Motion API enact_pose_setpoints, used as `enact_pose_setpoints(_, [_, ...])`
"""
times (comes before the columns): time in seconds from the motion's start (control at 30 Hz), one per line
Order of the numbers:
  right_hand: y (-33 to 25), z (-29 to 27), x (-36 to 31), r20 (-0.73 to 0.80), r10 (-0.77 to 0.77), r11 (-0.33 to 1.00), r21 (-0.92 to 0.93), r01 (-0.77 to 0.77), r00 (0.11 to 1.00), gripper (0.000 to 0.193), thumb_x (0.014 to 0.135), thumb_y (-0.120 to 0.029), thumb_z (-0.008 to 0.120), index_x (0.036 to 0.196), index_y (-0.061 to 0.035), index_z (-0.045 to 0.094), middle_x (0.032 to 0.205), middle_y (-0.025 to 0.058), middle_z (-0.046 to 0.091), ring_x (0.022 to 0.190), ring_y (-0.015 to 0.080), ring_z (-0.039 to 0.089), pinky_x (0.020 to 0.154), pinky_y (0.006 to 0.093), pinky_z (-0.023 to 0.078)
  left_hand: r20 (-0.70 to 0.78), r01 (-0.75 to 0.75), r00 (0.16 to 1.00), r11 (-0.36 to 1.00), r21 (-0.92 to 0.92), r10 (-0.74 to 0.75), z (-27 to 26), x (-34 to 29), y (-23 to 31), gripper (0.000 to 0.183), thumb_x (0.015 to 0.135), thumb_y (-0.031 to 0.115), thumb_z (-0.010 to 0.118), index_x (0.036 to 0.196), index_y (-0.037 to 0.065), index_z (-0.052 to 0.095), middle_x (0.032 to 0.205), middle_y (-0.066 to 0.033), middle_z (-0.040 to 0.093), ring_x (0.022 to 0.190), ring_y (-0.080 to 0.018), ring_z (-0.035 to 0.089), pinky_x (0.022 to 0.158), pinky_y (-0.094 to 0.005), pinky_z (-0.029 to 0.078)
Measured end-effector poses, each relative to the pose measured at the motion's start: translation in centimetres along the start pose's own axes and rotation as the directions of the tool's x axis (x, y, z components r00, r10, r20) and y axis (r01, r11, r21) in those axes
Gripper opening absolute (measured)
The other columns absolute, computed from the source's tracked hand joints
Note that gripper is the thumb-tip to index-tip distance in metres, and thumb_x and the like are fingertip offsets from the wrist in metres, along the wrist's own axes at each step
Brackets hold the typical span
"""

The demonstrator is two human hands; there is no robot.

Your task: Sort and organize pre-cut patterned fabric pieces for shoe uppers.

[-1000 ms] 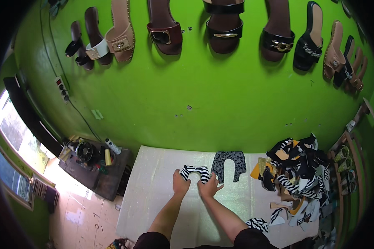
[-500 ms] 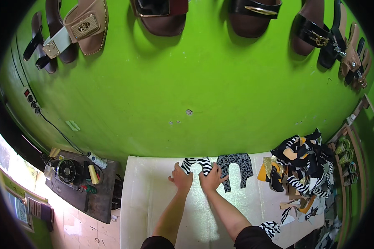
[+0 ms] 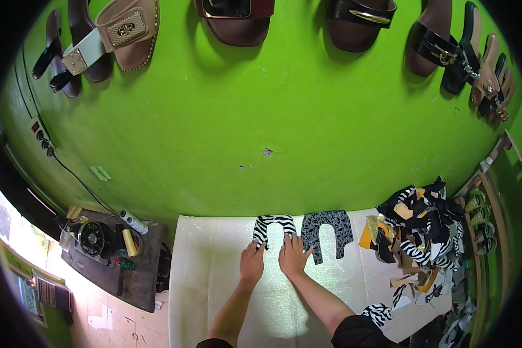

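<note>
A zebra-striped, arch-shaped cut piece (image 3: 275, 220) lies at the far edge of the pale table, its two legs pointing toward me. My left hand (image 3: 252, 263) rests on the end of its left leg, palm down with fingers stretched forward. On the right leg's end, my right hand (image 3: 293, 257) lies flat too, thumb out to the side. The fingers cover the lower ends of both legs. Just right of it is a similar arch-shaped piece (image 3: 343, 232) in black with a grey line pattern, close to my right thumb.
A heap of material scraps (image 3: 426, 223) covers the table's right side, with another zebra-striped scrap (image 3: 377, 314) nearer me. To the left, a dark bench (image 3: 142, 272) carries a thread cone (image 3: 134, 223) and a black round fan-like device (image 3: 96, 238). Sandals (image 3: 238, 32) hang on the green wall (image 3: 214, 127).
My fingers, bent around the sides of the zebra-striped piece before, now lie straighter over its leg ends. Both hands have shifted slightly toward me, showing more of the piece.
</note>
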State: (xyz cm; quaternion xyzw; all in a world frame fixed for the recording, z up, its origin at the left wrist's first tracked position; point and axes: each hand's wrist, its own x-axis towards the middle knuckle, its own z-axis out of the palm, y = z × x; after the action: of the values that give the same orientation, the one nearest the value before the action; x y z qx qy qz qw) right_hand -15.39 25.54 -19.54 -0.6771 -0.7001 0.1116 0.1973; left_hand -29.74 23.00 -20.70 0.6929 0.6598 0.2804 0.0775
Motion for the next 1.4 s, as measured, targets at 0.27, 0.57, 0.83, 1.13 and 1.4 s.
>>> enact_pose_setpoints(0.27, [-0.9,-4.5,-1.1,0.001,-0.014,0.997,0.081,0.013,1.0,0.047,0.085,-0.026,0.047,0.13,-0.0109,0.043,0.138,0.0134,0.037,0.129,0.0312,0.031,0.103,0.0638,0.007,0.13,0.049,0.989,0.98,0.193,-0.075,-1.6,0.8,1.4,0.038,0.084,0.026,0.058,0.122,0.025,0.056,0.132,-0.0056,0.046,0.127,-0.0329,0.033,0.1,-0.0621,0.024])
enact_pose_setpoints(0.57, [9.8,-17.0,-12.4,-0.362,0.048,0.941,0.329,0.079,0.931,0.028,0.074,-0.016,0.065,0.101,-0.0159,0.058,0.108,0.0063,0.053,0.109,0.0235,0.048,0.097,0.0563,0.023,-0.282,0.017,0.952,0.94,-0.34,-0.119,-6.2,-10.1,12.5,0.036,0.074,0.004,0.06,0.109,-0.001,0.055,0.11,-0.0173,0.052,0.106,-0.0317,0.047,0.093,-0.0405,0.036])
enact_pose_setpoints(0.83, [25.2,-31.6,-17.4,-0.722,0.182,0.974,0.042,-0.221,0.667,0.021,0.069,-0.009,0.059,0.09,-0.0146,0.06,0.097,0.0023,0.057,0.102,0.0228,0.05,0.094,0.0491,0.021,-0.104,-0.007,0.992,0.811,-0.585,-0.066,-2.9,-17.9,24.1,0.032,0.072,-0.001,0.06,0.103,-0.002,0.054,0.096,-0.0149,0.051,0.083,-0.0247,0.051,0.078,-0.0345,0.043])
enact_pose_setpoints(1.13, [35.4,-41.9,-16.1,-0.09,0.196,0.959,-0.192,-0.21,0.977,0.065,0.061,-0.023,0.073,0.122,-0.0212,0.052,0.136,0.0087,0.039,0.133,0.0316,0.026,0.102,0.0671,0.004,-0.292,-0.352,0.931,0.741,-0.572,0.217,-0.2,-13.9,38.6,0.033,0.071,-0.003,0.061,0.103,0.0,0.054,0.095,-0.0141,0.051,0.081,-0.0233,0.053,0.074,-0.0326,0.044])
enact_pose_setpoints(1.4, [36.3,-40.8,-20.6,-0.121,-0.141,0.99,-0.027,0.138,0.983,0.039,0.065,-0.003,0.062,0.099,-0.021,0.067,0.116,0.0028,0.054,0.121,0.0256,0.039,0.102,0.0517,0.021,-0.249,-0.372,0.928,0.705,-0.604,0.276,0.7,-14.9,45.4,0.031,0.07,0.001,0.064,0.099,0.002,0.055,0.093,-0.0136,0.053,0.085,-0.0257,0.053,0.076,-0.0343,0.044])
